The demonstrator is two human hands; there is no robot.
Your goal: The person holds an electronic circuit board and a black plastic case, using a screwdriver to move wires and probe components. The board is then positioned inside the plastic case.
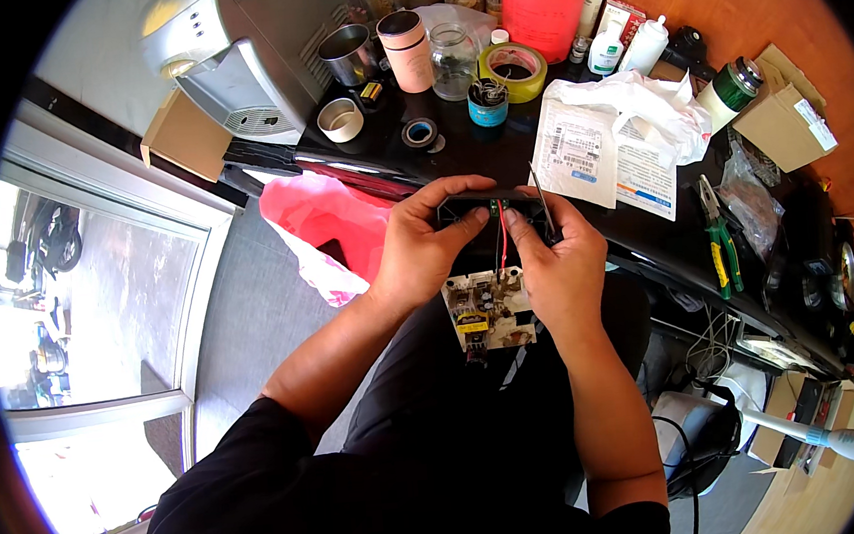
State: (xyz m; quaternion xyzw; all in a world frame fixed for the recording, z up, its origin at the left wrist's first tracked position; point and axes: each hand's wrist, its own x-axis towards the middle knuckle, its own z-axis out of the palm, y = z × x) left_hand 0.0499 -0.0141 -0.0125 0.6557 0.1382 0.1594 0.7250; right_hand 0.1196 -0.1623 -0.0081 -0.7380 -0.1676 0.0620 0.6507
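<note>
My left hand (430,242) grips the left end of a black plastic housing (467,201), its thumb on the front. My right hand (557,257) holds the right end, thumb pressed near a small green board (499,206) inside. A thin rod-like piece (540,183) stands up by my right fingers; I cannot tell what it is. Red and dark wires (503,246) run down from the housing to a bare, stained circuit board (492,322) with a yellow component, lying over my legs below my hands.
A black counter (369,166) holds jars, cups, tape rolls, papers (640,170), green-handled pliers (719,254) and a cardboard box (781,114). A silver appliance (231,72) is at back left. A pink bag (308,226) sits left of my hands. A glass door is at left, cables at lower right.
</note>
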